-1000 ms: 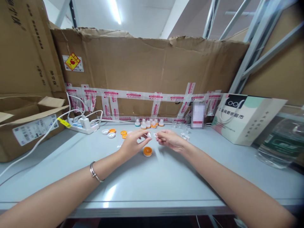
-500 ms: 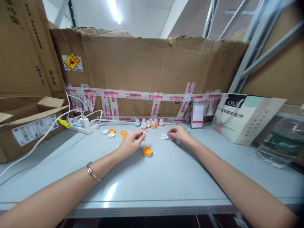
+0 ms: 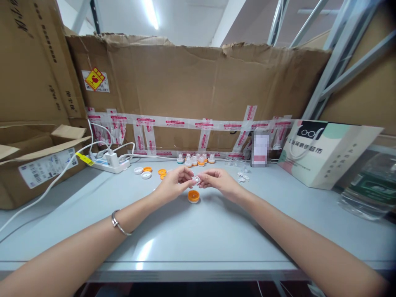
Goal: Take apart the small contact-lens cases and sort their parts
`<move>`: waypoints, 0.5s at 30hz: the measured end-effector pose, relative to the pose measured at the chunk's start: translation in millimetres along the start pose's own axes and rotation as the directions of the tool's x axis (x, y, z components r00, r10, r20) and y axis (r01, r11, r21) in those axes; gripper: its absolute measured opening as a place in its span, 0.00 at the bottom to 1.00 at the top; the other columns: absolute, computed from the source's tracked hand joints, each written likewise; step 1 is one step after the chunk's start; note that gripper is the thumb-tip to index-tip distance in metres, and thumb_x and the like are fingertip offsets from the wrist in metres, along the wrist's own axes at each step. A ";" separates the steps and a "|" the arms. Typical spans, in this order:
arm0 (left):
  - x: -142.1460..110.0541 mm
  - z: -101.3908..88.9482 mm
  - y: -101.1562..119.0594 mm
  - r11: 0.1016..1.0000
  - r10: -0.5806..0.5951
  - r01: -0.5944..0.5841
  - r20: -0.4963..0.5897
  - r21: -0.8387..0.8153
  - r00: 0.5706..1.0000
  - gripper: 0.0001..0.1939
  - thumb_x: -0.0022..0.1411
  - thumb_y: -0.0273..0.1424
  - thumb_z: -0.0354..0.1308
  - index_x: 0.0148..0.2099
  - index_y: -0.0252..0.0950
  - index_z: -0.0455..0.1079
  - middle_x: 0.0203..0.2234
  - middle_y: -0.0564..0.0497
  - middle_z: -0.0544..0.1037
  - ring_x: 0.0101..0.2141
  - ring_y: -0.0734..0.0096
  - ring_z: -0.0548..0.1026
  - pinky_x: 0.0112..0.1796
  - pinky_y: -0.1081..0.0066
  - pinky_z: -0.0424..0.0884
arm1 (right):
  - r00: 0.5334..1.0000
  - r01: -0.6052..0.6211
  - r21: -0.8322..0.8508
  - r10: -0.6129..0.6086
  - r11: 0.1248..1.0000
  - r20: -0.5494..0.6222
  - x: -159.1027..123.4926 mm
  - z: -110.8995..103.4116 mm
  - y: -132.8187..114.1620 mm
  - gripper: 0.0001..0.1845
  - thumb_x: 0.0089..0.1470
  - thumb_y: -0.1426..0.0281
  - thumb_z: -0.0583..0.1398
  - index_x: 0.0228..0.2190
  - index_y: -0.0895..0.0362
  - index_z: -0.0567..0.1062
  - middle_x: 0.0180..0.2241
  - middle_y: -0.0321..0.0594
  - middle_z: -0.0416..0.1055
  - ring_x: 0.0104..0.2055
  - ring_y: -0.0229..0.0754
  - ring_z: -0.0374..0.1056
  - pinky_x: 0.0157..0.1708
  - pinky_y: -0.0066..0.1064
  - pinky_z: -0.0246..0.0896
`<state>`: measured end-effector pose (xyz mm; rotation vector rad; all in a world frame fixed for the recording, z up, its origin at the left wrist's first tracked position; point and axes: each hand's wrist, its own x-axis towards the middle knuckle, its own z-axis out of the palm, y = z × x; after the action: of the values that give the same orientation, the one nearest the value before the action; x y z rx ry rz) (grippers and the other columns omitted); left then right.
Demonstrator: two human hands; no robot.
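Observation:
My left hand point(image 3: 177, 181) and my right hand point(image 3: 218, 181) meet above the middle of the table. Pinched between their fingertips is a small white plastic piece point(image 3: 196, 180) with openings in it. My fingers partly cover it, and I cannot tell whether it is one part or two. Just below my hands stands an orange ring-shaped cap point(image 3: 193, 196) with a white base, touched by neither hand. Right of my right hand lies a small pile of white plastic pieces point(image 3: 243, 177).
Several clear-topped bottle-like parts point(image 3: 201, 160) line the back. Loose white rings point(image 3: 146, 175) and orange rings point(image 3: 161, 171) lie left. A power strip point(image 3: 113, 166) and open carton point(image 3: 46, 165) are further left. A phone point(image 3: 260, 150), paper bag point(image 3: 321, 156) and water bottle point(image 3: 366, 185) stand right.
My right hand has moved left, bringing a white piece over to my left hand's fingertips. The pile of white pieces now shows where my right hand was. My left hand has barely moved.

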<state>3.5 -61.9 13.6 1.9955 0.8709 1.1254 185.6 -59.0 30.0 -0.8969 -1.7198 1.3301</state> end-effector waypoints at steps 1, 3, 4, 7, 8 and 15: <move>-0.7 -0.8 1.3 0.998 0.019 -0.019 0.002 0.053 1.000 0.11 0.54 0.35 0.55 0.36 0.32 0.65 0.26 0.50 0.74 0.27 0.74 0.73 0.30 0.74 0.70 | 1.000 -0.010 0.003 0.010 1.000 -0.009 -0.5 1.8 0.5 0.15 0.42 0.60 0.61 0.28 0.60 0.75 0.26 0.39 0.72 0.28 0.34 0.67 0.35 0.29 0.62; -2.1 -1.4 3.6 0.975 0.083 -0.079 -0.010 0.209 0.997 0.09 0.57 0.34 0.53 0.35 0.33 0.66 0.27 0.50 0.74 0.27 0.75 0.72 0.30 0.74 0.69 | 0.998 -0.034 0.012 0.034 0.999 -0.051 -0.4 3.4 2.8 0.15 0.40 0.61 0.63 0.27 0.60 0.75 0.25 0.39 0.72 0.28 0.35 0.68 0.34 0.29 0.63; -2.8 -1.2 4.5 0.949 0.129 -0.119 -0.013 0.293 0.992 0.08 0.58 0.33 0.51 0.36 0.34 0.67 0.28 0.50 0.74 0.28 0.75 0.72 0.31 0.74 0.69 | 0.996 -0.045 0.025 0.046 0.999 -0.078 0.1 4.1 4.4 0.15 0.39 0.61 0.63 0.27 0.60 0.75 0.24 0.38 0.72 0.28 0.35 0.68 0.34 0.30 0.63; -4.6 2.1 6.3 0.837 0.265 -0.238 0.016 0.493 0.964 0.09 0.59 0.30 0.50 0.41 0.36 0.68 0.34 0.49 0.73 0.32 0.73 0.71 0.34 0.72 0.68 | 0.984 -0.041 0.080 0.054 0.996 -0.168 2.1 8.0 9.7 0.15 0.38 0.61 0.64 0.25 0.60 0.75 0.23 0.37 0.72 0.27 0.35 0.68 0.34 0.30 0.64; -5.0 3.6 6.7 0.799 0.292 -0.261 0.029 0.542 0.956 0.10 0.58 0.30 0.51 0.42 0.36 0.68 0.36 0.49 0.72 0.34 0.72 0.71 0.36 0.71 0.67 | 0.980 -0.032 0.094 0.050 0.995 -0.193 2.5 9.9 11.1 0.15 0.37 0.61 0.64 0.25 0.60 0.75 0.22 0.37 0.72 0.26 0.35 0.68 0.34 0.30 0.65; -5.3 6.8 7.6 0.584 0.246 -0.217 0.085 0.782 0.966 0.09 0.59 0.30 0.50 0.38 0.33 0.70 0.29 0.47 0.72 0.30 0.68 0.70 0.32 0.69 0.67 | 0.969 -0.021 0.130 0.052 0.991 -0.241 1.7 20.9 12.5 0.13 0.37 0.62 0.64 0.23 0.61 0.74 0.23 0.39 0.72 0.29 0.38 0.68 0.37 0.33 0.64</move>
<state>9.1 -71.9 14.7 2.8995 1.3128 0.9871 167.1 -64.0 14.8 -0.9796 -1.4207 1.2788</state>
